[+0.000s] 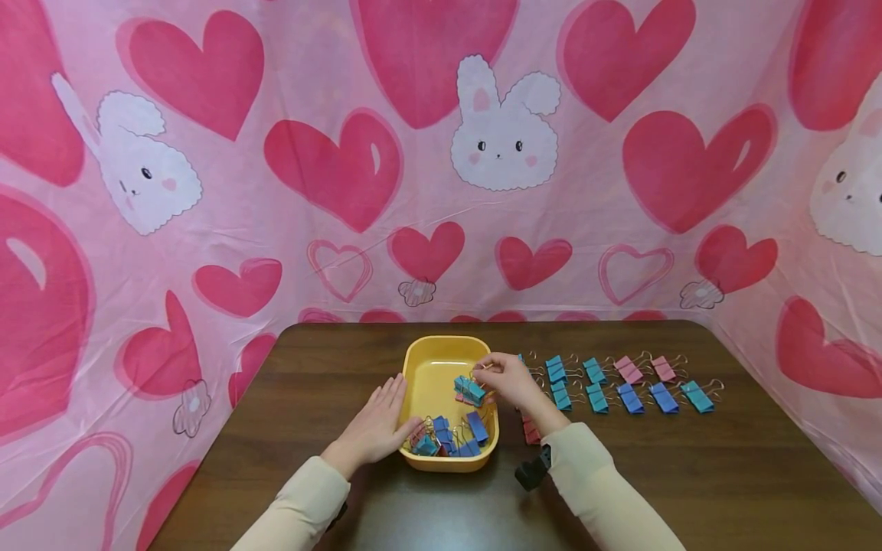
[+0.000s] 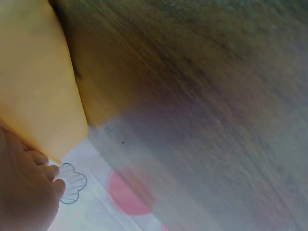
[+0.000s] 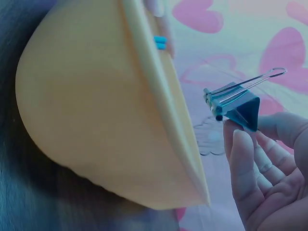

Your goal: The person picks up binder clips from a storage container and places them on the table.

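My right hand (image 1: 511, 379) pinches a teal binder clip (image 3: 236, 103) above the right side of a yellow plastic tray (image 1: 411, 367). In the head view the teal clip hangs just below the fingertips, with a bit of pink showing under it. My left hand (image 1: 375, 422) lies with straight fingers against the tray's left rim, its thumb reaching over the near left corner. Inside the tray's near end are several binder clips, among them a blue clip (image 1: 477, 428) and a teal clip (image 1: 426, 445). The left wrist view shows the tray's outer wall (image 2: 38, 72) beside the fingers.
Right of the tray, binder clips lie in rows on the dark wooden table (image 1: 654, 474): teal clips, blue clips (image 1: 664, 399) and pink clips (image 1: 628, 370). A red clip (image 1: 530, 430) is partly hidden by my right wrist. A pink heart-patterned cloth (image 1: 427, 191) stands behind.
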Tool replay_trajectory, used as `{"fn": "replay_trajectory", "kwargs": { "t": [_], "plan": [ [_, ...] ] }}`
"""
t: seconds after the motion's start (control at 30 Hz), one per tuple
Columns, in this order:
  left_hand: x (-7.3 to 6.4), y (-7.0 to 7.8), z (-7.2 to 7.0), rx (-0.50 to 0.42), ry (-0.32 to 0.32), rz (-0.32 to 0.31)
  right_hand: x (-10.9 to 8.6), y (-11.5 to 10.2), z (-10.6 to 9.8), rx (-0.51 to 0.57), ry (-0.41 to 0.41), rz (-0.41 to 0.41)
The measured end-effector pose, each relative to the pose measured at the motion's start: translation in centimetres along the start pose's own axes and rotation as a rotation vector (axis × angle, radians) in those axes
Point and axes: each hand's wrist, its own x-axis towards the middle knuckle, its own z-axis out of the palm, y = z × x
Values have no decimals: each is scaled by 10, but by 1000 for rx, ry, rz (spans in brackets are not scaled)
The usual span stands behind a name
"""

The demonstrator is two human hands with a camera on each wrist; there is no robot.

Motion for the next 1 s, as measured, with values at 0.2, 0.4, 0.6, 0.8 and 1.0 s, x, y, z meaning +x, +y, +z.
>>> {"fn": "replay_trajectory", "kwargs": {
  "t": [0.2, 0.4, 0.6, 0.8, 1.0],
  "plan": [
    [0, 0, -1, -12, -9, -12, -10, -2, -22, 67, 46, 5],
    [-2, 0, 0, -17, -15, -22, -18, 2, -43, 113, 76, 13],
    [-2, 2, -1, -21, 8, -7, -27, 10, -64, 137, 77, 11],
    [-2, 4, -3, -17, 32, 13, -38, 23, -85, 170, 55, 9],
    [-1, 4, -3, -23, 27, 12, -51, 37, -107, 180, 79, 48]
  ]
}}
